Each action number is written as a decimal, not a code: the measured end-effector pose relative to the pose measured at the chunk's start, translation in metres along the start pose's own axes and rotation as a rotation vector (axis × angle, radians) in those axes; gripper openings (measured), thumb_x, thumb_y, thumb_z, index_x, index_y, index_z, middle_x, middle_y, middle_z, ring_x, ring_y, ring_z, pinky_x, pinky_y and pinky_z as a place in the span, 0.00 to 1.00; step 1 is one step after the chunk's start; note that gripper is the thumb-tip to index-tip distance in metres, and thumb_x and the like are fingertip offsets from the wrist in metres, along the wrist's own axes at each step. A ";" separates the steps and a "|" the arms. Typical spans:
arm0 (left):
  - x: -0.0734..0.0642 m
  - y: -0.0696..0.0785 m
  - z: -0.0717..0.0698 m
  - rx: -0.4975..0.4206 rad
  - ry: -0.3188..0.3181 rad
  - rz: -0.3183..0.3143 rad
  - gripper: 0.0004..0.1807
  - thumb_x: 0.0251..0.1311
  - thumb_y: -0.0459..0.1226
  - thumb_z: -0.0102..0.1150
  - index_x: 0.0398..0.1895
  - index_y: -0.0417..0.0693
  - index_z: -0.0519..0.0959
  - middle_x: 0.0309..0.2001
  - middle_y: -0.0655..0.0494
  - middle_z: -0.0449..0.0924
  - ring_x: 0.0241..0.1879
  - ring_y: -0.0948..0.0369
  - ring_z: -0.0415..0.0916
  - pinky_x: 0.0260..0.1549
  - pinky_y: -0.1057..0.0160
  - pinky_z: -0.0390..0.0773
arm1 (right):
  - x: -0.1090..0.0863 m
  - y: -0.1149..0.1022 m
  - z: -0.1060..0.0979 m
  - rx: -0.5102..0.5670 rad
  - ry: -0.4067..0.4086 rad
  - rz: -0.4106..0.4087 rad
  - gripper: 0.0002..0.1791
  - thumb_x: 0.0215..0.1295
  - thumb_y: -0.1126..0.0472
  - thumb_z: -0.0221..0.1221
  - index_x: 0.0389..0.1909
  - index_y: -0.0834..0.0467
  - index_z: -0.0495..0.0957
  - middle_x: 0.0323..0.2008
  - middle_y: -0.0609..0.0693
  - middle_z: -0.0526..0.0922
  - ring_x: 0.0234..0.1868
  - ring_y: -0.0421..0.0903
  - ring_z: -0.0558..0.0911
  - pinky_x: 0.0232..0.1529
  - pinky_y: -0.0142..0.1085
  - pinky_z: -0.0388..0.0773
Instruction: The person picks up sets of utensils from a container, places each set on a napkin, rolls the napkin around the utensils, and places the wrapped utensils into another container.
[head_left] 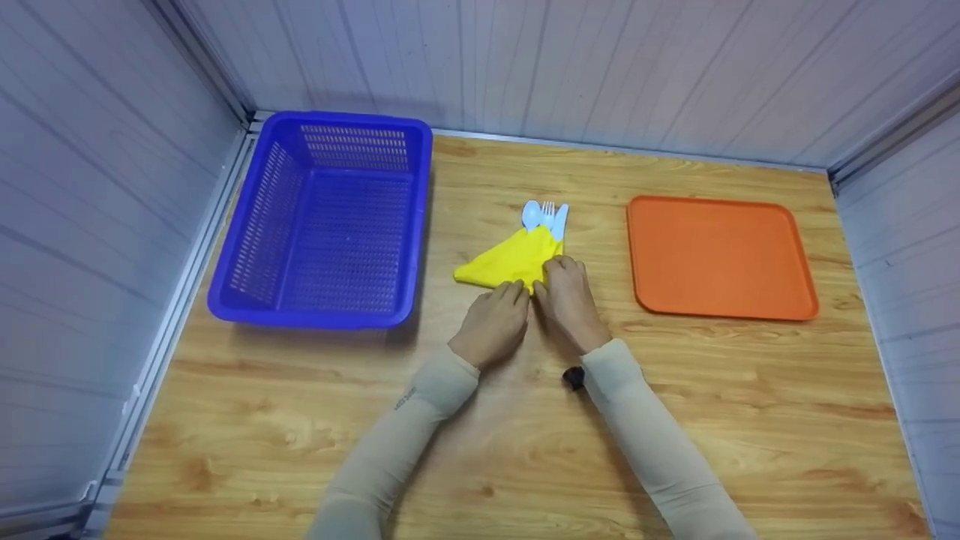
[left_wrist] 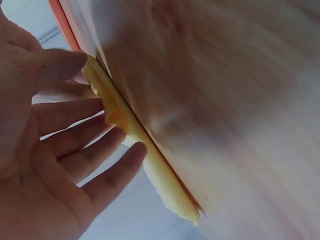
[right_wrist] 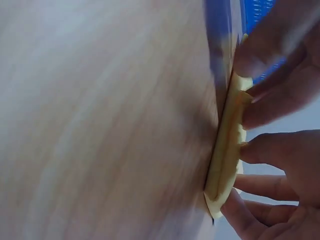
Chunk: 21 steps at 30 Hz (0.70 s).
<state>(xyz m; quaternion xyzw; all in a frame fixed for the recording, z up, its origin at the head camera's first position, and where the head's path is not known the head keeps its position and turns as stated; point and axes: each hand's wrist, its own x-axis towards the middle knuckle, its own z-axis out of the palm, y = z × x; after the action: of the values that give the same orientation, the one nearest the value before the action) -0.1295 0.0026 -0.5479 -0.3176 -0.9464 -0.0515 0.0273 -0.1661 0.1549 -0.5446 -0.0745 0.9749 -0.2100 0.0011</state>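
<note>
Your left hand (head_left: 491, 322) and right hand (head_left: 570, 301) work side by side, each barely parted, thumb and fingertips pinching the near edge of the folded yellow cloth (head_left: 502, 264) — probably to keep its fold tight around the cutlery. It lies mid-worktop (head_left: 510, 450), toward the far edge. You have one each of pale plastic spoon (head_left: 532, 214), fork (head_left: 548, 216) and knife (head_left: 560, 222), heads poking out; one blue slotted plastic basket (head_left: 311, 320) by the far-left corner; one orange rectangular tray (head_left: 724, 259) toward the right edge.

Place: enclosed booth (head_left: 97, 225) | panel walls (head_left: 585, 67) on three sides | wood-grain surface (head_left: 757, 405)
</note>
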 end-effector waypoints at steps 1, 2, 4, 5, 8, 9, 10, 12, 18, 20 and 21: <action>0.000 0.000 -0.001 -0.005 -0.046 -0.013 0.22 0.73 0.38 0.49 0.65 0.34 0.73 0.64 0.42 0.73 0.62 0.49 0.72 0.54 0.54 0.78 | 0.000 0.000 -0.001 0.002 -0.004 -0.011 0.15 0.68 0.64 0.62 0.49 0.72 0.79 0.54 0.69 0.77 0.54 0.66 0.74 0.59 0.51 0.71; 0.000 0.000 -0.002 -0.009 -0.086 -0.023 0.24 0.73 0.39 0.49 0.66 0.34 0.72 0.65 0.42 0.72 0.63 0.49 0.71 0.56 0.53 0.77 | 0.000 0.001 -0.001 0.004 0.000 -0.031 0.15 0.67 0.65 0.62 0.48 0.72 0.79 0.54 0.69 0.77 0.53 0.66 0.74 0.59 0.51 0.71; 0.001 0.000 -0.003 -0.022 -0.137 -0.039 0.26 0.73 0.41 0.49 0.68 0.34 0.70 0.68 0.42 0.69 0.65 0.50 0.69 0.58 0.52 0.75 | 0.000 0.002 -0.002 0.016 0.022 -0.091 0.13 0.66 0.67 0.62 0.48 0.71 0.80 0.54 0.69 0.76 0.52 0.67 0.75 0.58 0.52 0.72; 0.001 0.000 -0.004 -0.025 -0.150 -0.045 0.26 0.73 0.41 0.49 0.68 0.35 0.70 0.68 0.42 0.69 0.66 0.50 0.69 0.58 0.51 0.75 | 0.000 0.004 -0.002 0.022 0.038 -0.133 0.12 0.65 0.68 0.63 0.48 0.70 0.80 0.54 0.69 0.76 0.52 0.67 0.75 0.57 0.52 0.72; 0.002 0.001 -0.004 -0.025 -0.168 -0.056 0.27 0.73 0.43 0.50 0.68 0.35 0.70 0.69 0.43 0.68 0.66 0.51 0.69 0.57 0.51 0.76 | 0.001 0.008 -0.002 0.042 0.077 -0.268 0.12 0.64 0.72 0.63 0.48 0.68 0.81 0.53 0.67 0.78 0.51 0.66 0.77 0.55 0.52 0.73; 0.003 0.001 -0.004 -0.030 -0.165 -0.060 0.27 0.73 0.43 0.51 0.68 0.35 0.71 0.69 0.43 0.68 0.66 0.51 0.69 0.55 0.51 0.77 | 0.001 0.009 -0.002 0.042 0.079 -0.308 0.12 0.63 0.72 0.63 0.48 0.67 0.82 0.53 0.66 0.79 0.51 0.65 0.77 0.54 0.52 0.73; 0.003 0.001 -0.004 -0.037 -0.159 -0.065 0.26 0.72 0.43 0.51 0.67 0.36 0.71 0.68 0.43 0.69 0.65 0.51 0.69 0.54 0.51 0.77 | 0.002 0.010 -0.003 0.039 0.076 -0.340 0.13 0.63 0.73 0.63 0.48 0.66 0.82 0.52 0.65 0.80 0.51 0.64 0.77 0.53 0.51 0.73; 0.003 0.000 -0.003 -0.055 -0.139 -0.070 0.25 0.72 0.42 0.52 0.65 0.37 0.73 0.66 0.44 0.71 0.63 0.51 0.71 0.51 0.51 0.79 | 0.004 0.012 -0.003 0.014 0.055 -0.383 0.13 0.64 0.73 0.63 0.49 0.65 0.83 0.52 0.64 0.81 0.51 0.63 0.77 0.53 0.51 0.72; 0.002 -0.010 -0.003 -0.083 -0.043 -0.090 0.18 0.69 0.41 0.55 0.53 0.36 0.79 0.55 0.42 0.76 0.54 0.48 0.75 0.44 0.51 0.81 | 0.007 0.009 -0.006 -0.076 -0.070 -0.371 0.15 0.69 0.71 0.57 0.54 0.62 0.83 0.57 0.63 0.79 0.56 0.64 0.74 0.58 0.50 0.72; 0.002 -0.017 -0.003 -0.073 0.015 -0.125 0.16 0.68 0.41 0.56 0.48 0.35 0.80 0.53 0.40 0.77 0.52 0.46 0.75 0.43 0.50 0.81 | 0.008 0.008 -0.007 -0.090 -0.090 -0.367 0.15 0.70 0.71 0.56 0.55 0.62 0.82 0.57 0.62 0.79 0.57 0.63 0.74 0.58 0.50 0.71; 0.002 -0.020 -0.004 -0.066 0.045 -0.152 0.15 0.68 0.40 0.56 0.46 0.35 0.81 0.51 0.40 0.78 0.51 0.45 0.74 0.42 0.49 0.81 | 0.008 0.008 -0.008 -0.091 -0.095 -0.366 0.16 0.69 0.71 0.56 0.55 0.62 0.83 0.57 0.62 0.79 0.57 0.63 0.74 0.58 0.50 0.71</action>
<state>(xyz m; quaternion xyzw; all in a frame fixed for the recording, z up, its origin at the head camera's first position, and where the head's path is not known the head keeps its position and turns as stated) -0.1433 -0.0120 -0.5457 -0.2443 -0.9648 -0.0916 0.0340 -0.1754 0.1640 -0.5403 -0.2603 0.9524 -0.1586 0.0053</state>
